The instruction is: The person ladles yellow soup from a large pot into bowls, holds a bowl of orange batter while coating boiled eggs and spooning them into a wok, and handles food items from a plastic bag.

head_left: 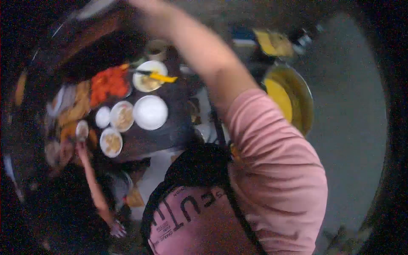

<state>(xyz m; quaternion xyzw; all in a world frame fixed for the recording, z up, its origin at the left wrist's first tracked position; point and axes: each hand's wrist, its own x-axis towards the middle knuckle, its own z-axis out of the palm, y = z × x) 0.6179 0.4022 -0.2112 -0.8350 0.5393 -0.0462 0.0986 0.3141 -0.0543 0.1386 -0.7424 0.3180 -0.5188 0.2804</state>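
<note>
My right arm (204, 51) in a pink sleeve reaches up across the view, and its hand is beyond the top edge. My left hand does not show. Beneath the forearm, on a dark table (174, 131), stand a white bowl (146, 85) with food and a yellow-handled utensil (163, 77), a round white dish (150, 112), and bowls of pale food (122, 117) (111, 143). A smaller white dish (103, 117) is beside them. Red food (109, 85) lies farther left. The picture is blurred.
Another person's bare arm (92, 180) extends at the left, near a small white container (82, 129). A large metal pot (307, 102) with yellow contents stands right of my arm. A yellow item (272, 42) lies above it. Grey floor (344, 106) shows at the right.
</note>
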